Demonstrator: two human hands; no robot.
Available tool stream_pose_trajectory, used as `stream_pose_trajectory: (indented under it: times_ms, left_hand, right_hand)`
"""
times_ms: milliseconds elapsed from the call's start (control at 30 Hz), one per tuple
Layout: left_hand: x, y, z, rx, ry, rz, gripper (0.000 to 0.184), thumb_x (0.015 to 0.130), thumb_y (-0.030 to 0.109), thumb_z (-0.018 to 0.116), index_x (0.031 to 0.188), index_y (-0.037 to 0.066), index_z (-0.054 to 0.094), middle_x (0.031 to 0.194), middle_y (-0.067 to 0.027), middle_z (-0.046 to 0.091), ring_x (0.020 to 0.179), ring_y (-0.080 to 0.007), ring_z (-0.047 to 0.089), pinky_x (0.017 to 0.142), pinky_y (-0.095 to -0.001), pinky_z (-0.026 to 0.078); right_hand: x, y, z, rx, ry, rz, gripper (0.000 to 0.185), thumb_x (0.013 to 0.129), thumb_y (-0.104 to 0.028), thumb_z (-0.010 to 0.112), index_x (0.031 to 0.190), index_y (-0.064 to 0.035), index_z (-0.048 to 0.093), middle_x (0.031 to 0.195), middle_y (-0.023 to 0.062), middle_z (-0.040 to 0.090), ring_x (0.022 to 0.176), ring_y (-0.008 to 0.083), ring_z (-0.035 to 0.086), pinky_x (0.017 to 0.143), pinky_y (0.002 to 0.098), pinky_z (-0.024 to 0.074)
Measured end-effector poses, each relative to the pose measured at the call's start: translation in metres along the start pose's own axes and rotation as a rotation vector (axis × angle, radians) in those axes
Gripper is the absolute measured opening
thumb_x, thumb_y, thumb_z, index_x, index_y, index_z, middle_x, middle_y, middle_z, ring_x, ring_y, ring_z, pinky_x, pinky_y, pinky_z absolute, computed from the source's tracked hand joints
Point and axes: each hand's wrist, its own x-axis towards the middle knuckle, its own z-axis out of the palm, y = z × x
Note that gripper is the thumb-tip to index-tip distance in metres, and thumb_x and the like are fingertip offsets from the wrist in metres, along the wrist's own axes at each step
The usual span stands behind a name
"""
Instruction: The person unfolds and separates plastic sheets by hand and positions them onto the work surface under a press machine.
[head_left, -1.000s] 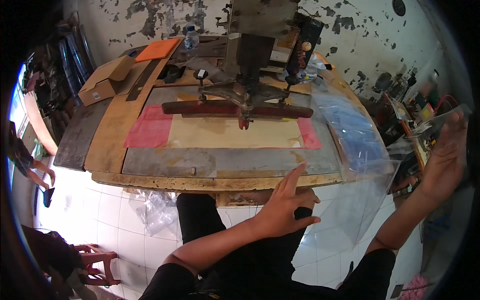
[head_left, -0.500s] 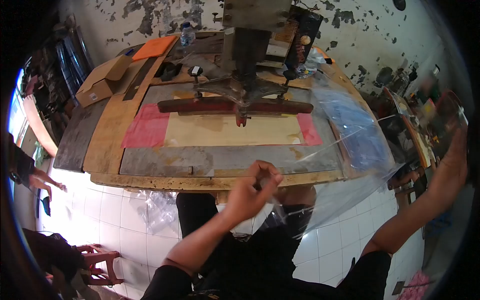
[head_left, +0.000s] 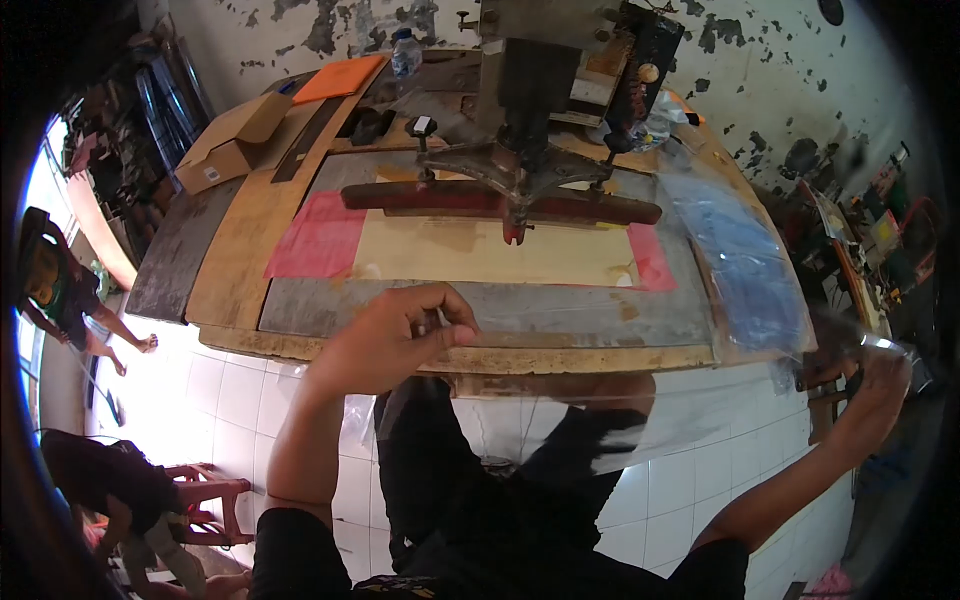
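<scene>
A clear plastic sheet (head_left: 600, 415) stretches between my two hands, above my lap and along the table's front edge. My left hand (head_left: 385, 335) pinches its left end, near the front edge of the grey board (head_left: 310, 305). Out at the far right, my right hand (head_left: 880, 375) is closed on the other end. Behind the sheet, a cream strip (head_left: 480, 255) with pink ends lies on the board. The red-edged bar of a metal press (head_left: 500, 200) hangs over that strip. Blue-tinted plastic sheets (head_left: 740, 270) lie at the table's right side.
A cardboard box (head_left: 235, 145), an orange folder (head_left: 340, 78) and a water bottle (head_left: 406, 55) stand or lie at the back left. Two other people are at the left, one walking (head_left: 75, 290), one bent near a red stool (head_left: 215, 505). Crumpled plastic lies on the floor.
My left hand has moved left and closed on the sheet's end, which now spans in front of me. My right hand has lowered. The person at the left has stepped further into view.
</scene>
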Motion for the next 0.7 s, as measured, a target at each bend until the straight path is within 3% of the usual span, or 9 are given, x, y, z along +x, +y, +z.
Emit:
stream_pose_trajectory:
  times_ms: [67,100,233,333,433,567,633,667,700]
  left_hand:
    - [-0.001,0.014,0.008,0.41,0.279,-0.157,0.025,0.101,0.025,0.074,0.101,0.0,0.072,0.074,-0.0116,0.07,0.062,-0.0185,0.064,0.063,-0.0347,0.051]
    - [-0.002,0.01,0.009,0.411,0.284,-0.169,0.025,0.101,0.025,0.074,0.101,0.0,0.072,0.074,-0.0116,0.07,0.062,-0.0185,0.064,0.063,-0.0347,0.051]
    - [-0.001,-0.015,-0.002,0.609,0.303,-0.215,0.045,0.103,0.034,0.071,0.079,-0.003,0.068,0.064,-0.0076,0.064,0.059,-0.0125,0.054,0.058,-0.0351,0.044]
    - [0.0,-0.02,-0.014,0.473,0.204,-0.283,0.048,0.104,0.036,0.07,0.075,-0.002,0.071,0.063,-0.0058,0.065,0.058,-0.0107,0.051,0.056,-0.0342,0.043]
    - [-0.002,-0.027,-0.018,0.307,0.159,-0.302,0.044,0.105,0.038,0.069,0.082,0.0,0.077,0.07,-0.0063,0.071,0.063,-0.0082,0.055,0.061,-0.0322,0.046]
    - [-0.005,-0.022,-0.018,0.14,0.106,-0.27,0.036,0.107,0.037,0.065,0.104,0.005,0.083,0.088,-0.0055,0.079,0.078,-0.0068,0.063,0.076,-0.0283,0.051]
    - [-0.008,-0.021,-0.02,0.224,0.041,-0.269,0.035,0.108,0.035,0.064,0.109,0.006,0.082,0.093,-0.0042,0.08,0.081,-0.0076,0.064,0.08,-0.0282,0.052]
    - [-0.009,-0.022,-0.021,0.31,-0.019,-0.27,0.033,0.109,0.034,0.063,0.115,0.007,0.082,0.098,-0.003,0.081,0.084,-0.0084,0.065,0.084,-0.028,0.053]
    - [-0.011,-0.024,-0.025,0.307,-0.023,-0.27,0.033,0.109,0.034,0.063,0.115,0.007,0.082,0.098,-0.003,0.081,0.084,-0.0084,0.065,0.084,-0.028,0.053]
  right_hand:
    - [-0.02,0.004,0.01,-0.62,0.085,-0.072,0.044,0.113,-0.015,0.048,0.149,0.0102,0.05,0.146,0.0222,0.058,0.134,0.0253,0.057,0.107,0.0374,0.0543]
    - [-0.03,0.026,-0.002,-0.258,0.068,0.037,0.043,0.113,-0.014,0.05,0.149,0.0084,0.051,0.146,0.0215,0.058,0.131,0.0248,0.059,0.106,0.0373,0.0542]
    - [-0.066,0.096,-0.024,0.376,-0.033,0.24,0.057,0.11,-0.016,0.058,0.16,0.0004,0.037,0.149,0.0178,0.057,0.113,0.0181,0.066,0.088,0.0257,0.057]
    - [-0.091,0.111,-0.006,0.62,-0.063,0.369,0.061,0.11,-0.013,0.056,0.161,0.0045,0.028,0.152,0.0212,0.052,0.112,0.0219,0.069,0.092,0.0276,0.0612]
    - [-0.11,0.114,0.012,0.688,0.009,0.393,0.062,0.11,-0.008,0.054,0.163,0.0042,0.025,0.157,0.0268,0.046,0.145,0.0324,0.052,0.117,0.0414,0.0534]
    - [-0.129,0.063,0.059,0.84,-0.027,0.395,0.06,0.108,-0.003,0.054,0.162,0.0077,0.028,0.167,0.0262,0.033,0.151,0.0301,0.045,0.12,0.041,0.0485]
    - [-0.137,0.047,0.078,0.12,-0.028,0.066,0.055,0.106,-0.005,0.06,0.158,0.0035,0.042,0.154,0.0248,0.055,0.142,0.0299,0.056,0.115,0.0387,0.0497]
    - [-0.141,0.041,0.084,0.116,-0.027,0.066,0.055,0.106,-0.005,0.06,0.158,0.0035,0.042,0.154,0.0248,0.055,0.142,0.0299,0.056,0.115,0.0387,0.0497]
    - [-0.144,0.037,0.088,-0.224,-0.002,0.036,0.049,0.106,-0.007,0.062,0.153,0.0011,0.051,0.143,0.0215,0.064,0.134,0.0275,0.062,0.109,0.036,0.0514]
